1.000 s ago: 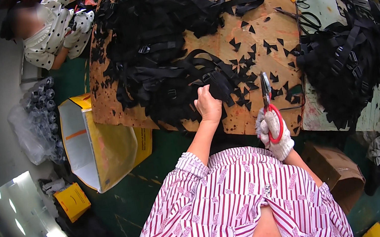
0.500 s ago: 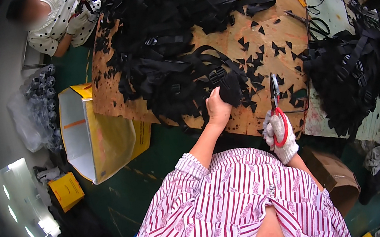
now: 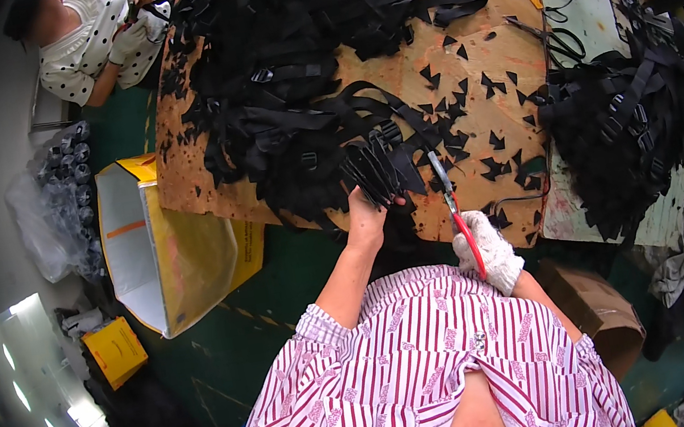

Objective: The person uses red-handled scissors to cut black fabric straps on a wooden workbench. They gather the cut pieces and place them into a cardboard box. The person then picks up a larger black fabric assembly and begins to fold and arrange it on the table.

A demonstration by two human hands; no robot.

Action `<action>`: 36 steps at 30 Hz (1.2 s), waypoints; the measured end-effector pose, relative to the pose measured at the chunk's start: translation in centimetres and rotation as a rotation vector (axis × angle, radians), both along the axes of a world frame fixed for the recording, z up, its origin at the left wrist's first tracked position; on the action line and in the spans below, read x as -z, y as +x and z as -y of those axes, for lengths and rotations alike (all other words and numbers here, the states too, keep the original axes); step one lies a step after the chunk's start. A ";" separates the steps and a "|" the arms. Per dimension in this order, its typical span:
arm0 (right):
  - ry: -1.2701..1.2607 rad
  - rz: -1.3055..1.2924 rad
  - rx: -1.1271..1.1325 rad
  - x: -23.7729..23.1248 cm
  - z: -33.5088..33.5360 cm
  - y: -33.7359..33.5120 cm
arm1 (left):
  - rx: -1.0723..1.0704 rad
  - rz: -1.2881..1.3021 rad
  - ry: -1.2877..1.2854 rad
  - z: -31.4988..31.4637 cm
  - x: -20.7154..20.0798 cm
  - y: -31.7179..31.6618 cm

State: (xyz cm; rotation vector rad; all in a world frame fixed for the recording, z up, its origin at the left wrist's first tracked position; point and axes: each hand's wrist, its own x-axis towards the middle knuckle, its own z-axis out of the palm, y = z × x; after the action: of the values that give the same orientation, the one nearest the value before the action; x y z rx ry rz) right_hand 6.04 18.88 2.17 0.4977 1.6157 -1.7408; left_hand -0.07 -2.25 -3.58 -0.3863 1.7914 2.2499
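Note:
My bare left hand is closed on a stack of black webbing straps at the near edge of the board. Their layered ends are fanned, and a black buckle lies just beyond them. In my right hand, which wears a white knitted glove, are red-handled scissors. The blades point away from me, to the right of the straps and apart from them. A large heap of black straps and buckles covers the board's left and far parts.
Small black triangular offcuts are scattered over the wooden board. A second strap pile and black-handled scissors lie at right. A yellow-and-white bag stands open at left; a cardboard box is lower right. A co-worker sits at far left.
My left hand has drawn the straps slightly left and toward me, turning their layered ends up. The scissors in my right hand have moved left, closer to the straps.

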 end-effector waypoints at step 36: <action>-0.347 0.115 0.177 4.5 0.5 2.7 | 0.083 -0.206 -0.226 -4.0 -1.0 0.8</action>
State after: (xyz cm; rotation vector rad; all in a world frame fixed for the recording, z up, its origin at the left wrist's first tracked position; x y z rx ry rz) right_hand 8.75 18.41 -2.36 0.5728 1.1859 -2.0322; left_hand 0.69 1.74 -2.57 -0.1195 2.1319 2.1035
